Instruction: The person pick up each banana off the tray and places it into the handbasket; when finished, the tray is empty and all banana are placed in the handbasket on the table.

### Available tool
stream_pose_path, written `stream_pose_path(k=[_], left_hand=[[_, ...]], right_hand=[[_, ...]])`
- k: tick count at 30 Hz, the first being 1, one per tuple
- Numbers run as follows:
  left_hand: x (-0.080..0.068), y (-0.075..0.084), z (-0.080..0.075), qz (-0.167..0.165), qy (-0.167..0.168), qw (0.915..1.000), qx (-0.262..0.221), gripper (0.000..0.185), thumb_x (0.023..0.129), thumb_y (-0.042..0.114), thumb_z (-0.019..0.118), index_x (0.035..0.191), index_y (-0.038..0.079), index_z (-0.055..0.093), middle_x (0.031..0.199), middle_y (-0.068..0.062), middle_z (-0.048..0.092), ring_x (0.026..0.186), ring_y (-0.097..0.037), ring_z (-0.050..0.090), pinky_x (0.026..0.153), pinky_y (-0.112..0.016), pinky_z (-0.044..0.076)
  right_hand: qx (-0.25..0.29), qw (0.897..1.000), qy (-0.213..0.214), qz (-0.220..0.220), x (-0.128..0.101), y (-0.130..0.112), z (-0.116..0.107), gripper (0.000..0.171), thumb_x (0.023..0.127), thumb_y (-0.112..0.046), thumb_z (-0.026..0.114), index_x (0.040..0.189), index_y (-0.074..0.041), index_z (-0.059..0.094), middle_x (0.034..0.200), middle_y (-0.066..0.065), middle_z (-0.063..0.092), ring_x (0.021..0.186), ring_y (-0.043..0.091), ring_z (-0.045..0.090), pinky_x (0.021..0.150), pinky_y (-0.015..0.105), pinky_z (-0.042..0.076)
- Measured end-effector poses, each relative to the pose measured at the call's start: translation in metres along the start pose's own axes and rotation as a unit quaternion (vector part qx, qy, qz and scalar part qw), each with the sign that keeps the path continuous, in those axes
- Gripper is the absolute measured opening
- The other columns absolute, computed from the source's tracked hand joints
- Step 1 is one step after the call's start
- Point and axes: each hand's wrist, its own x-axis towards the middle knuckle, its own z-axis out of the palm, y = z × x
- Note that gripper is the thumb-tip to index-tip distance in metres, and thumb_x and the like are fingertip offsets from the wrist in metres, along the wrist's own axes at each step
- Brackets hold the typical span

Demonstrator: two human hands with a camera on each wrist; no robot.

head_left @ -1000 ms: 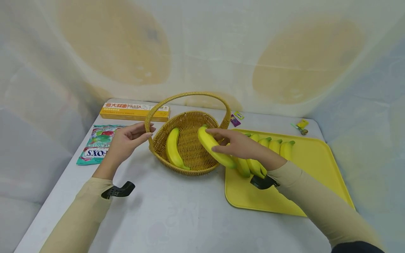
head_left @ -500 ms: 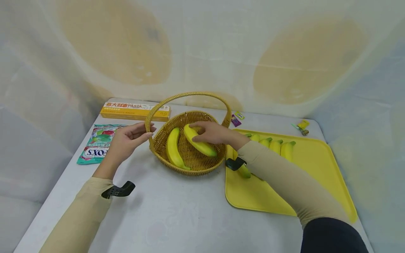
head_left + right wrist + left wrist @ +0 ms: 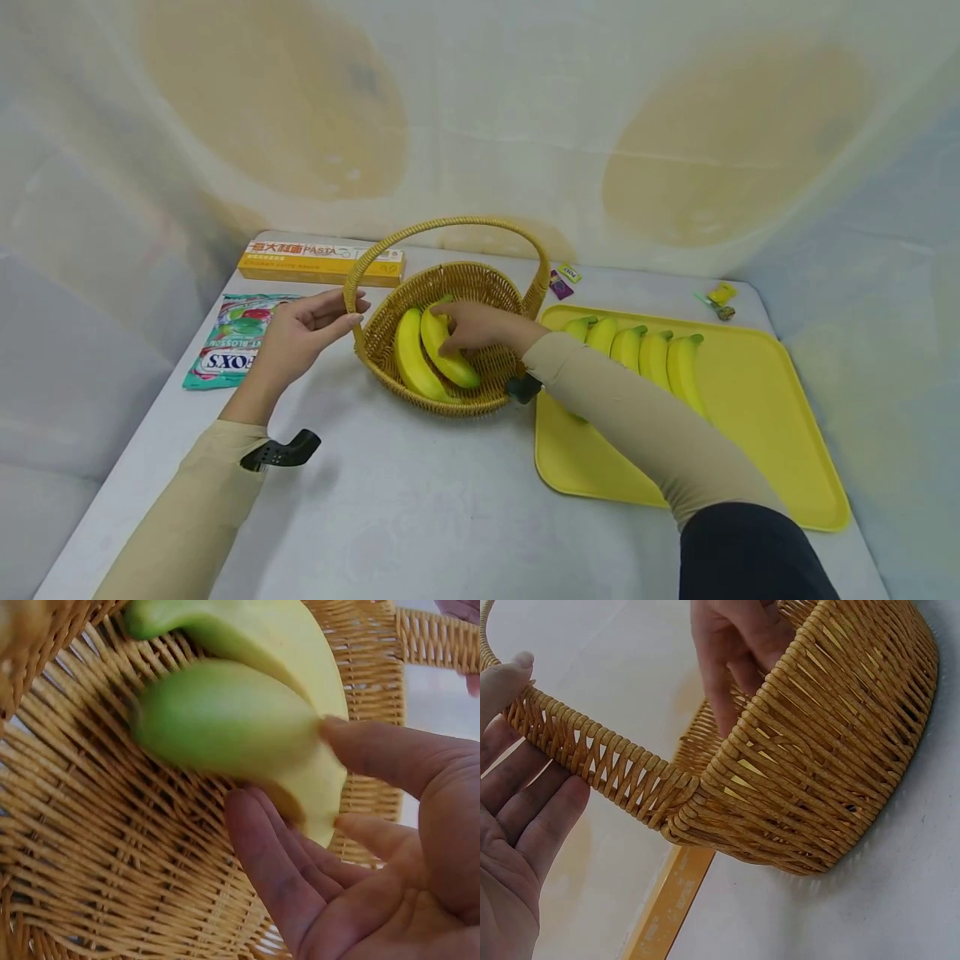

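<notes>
Since half a second ago my right hand (image 3: 471, 327) has carried the curved yellow banana with a green tip (image 3: 444, 350) deeper into the round woven wicker basket (image 3: 480, 285), and it now lies on the basket floor, touching a second yellow banana (image 3: 411, 360) just to the far side of my grip. From the right wrist view, thumb and fingers (image 3: 279, 862) are curled round the fruit near its middle, holding it. I judge the banana light and fairly firm, smooth-skinned and a little slippery, bruising if squeezed; the mid-body, where the hand sits, is the sensible place to hold it, not the thin stem end.

My left hand (image 3: 306, 332) is apart from the fruit: its fingers lie nearly straight against the arched wicker handle (image 3: 600, 761) where it meets the rim, touching it rather than wrapping it.

Behind my right wrist, the flat yellow plastic tray (image 3: 757, 433) holds a row of yellow bananas with green tips (image 3: 637, 350), side by side. The basket holds only the two bananas. Beyond my left hand lie a green candy bag (image 3: 228, 343) and a long yellow pasta box (image 3: 318, 262)
</notes>
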Motion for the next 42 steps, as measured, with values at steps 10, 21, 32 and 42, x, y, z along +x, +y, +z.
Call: stream_pose_path(k=[10,21,32,42], left_hand=[[0.0,0.001,0.0,-0.009,0.0,1.0,-0.001,0.042,0.097,0.029,0.072,0.132,0.006,0.068,0.121,-0.008,0.073,0.109,-0.007,0.07,0.093,-0.019,0.053],[-0.001,0.001,-0.002,-0.003,0.001,1.0,0.001,0.042,0.097,0.027,0.072,0.132,0.005,0.067,0.121,-0.01,0.073,0.108,-0.006,0.07,0.093,-0.018,0.053],[0.0,-0.001,0.0,0.004,-0.001,1.0,-0.007,0.041,0.097,0.025,0.072,0.132,0.004,0.067,0.12,-0.008,0.073,0.108,-0.007,0.07,0.093,-0.019,0.054],[-0.001,0.001,0.0,-0.004,0.001,1.0,-0.001,0.043,0.097,0.028,0.072,0.133,0.004,0.067,0.121,-0.008,0.073,0.109,-0.007,0.069,0.093,-0.018,0.053]], right_hand=[[-0.078,0.997,-0.007,0.022,0.003,-0.011,0.007,0.089,0.092,-0.02,0.078,0.163,-0.013,0.024,0.106,0.008,0.067,0.081,0.015,0.057,0.075,0.027,0.049],[-0.091,0.996,0.0,0.0,-0.007,-0.007,0.008,0.088,0.096,-0.027,0.074,0.164,-0.014,0.02,0.153,0.011,0.049,0.134,0.024,0.051,0.115,0.038,0.04],[-0.019,0.995,0.076,-0.067,-0.059,0.017,0.018,0.071,0.1,-0.023,0.068,0.16,-0.014,0.031,0.142,0.016,0.057,0.113,0.023,0.065,0.096,0.038,0.055],[0.13,0.966,0.198,-0.102,-0.134,0.043,0.026,0.059,0.099,-0.019,0.069,0.153,-0.019,0.047,0.141,0.006,0.056,0.119,0.028,0.061,0.099,0.047,0.053]])
